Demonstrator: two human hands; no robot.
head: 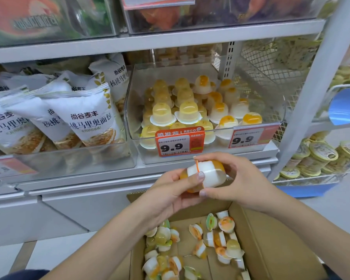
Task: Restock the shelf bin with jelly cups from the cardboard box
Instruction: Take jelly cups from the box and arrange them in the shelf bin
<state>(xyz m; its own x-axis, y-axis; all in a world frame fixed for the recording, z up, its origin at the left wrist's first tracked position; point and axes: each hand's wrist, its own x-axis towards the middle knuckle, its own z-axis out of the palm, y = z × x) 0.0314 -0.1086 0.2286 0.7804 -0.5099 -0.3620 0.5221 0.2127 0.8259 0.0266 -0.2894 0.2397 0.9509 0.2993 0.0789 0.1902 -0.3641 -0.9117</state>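
Observation:
Two white-and-orange jelly cups [205, 174] are held lid to lid in front of the shelf, above the open cardboard box [271, 237]. My left hand [174, 190] grips the left cup with its thumb across it. My right hand [236, 178] grips the right cup, fingers curled round it. The clear shelf bin [210, 71] right behind holds several upturned jelly cups [190, 112], yellow ones on the left and white-orange ones on the right. Several loose jelly cups [210, 239] lie on the box floor.
Two orange 9.9 price tags [179, 141] hang on the bin's front. Bags of walnut bread [83, 118] fill the bin to the left. A wire basket [275, 63] stands to the right, and a rack of yellow-lidded tubs [319, 154] beyond it. Another shelf runs overhead.

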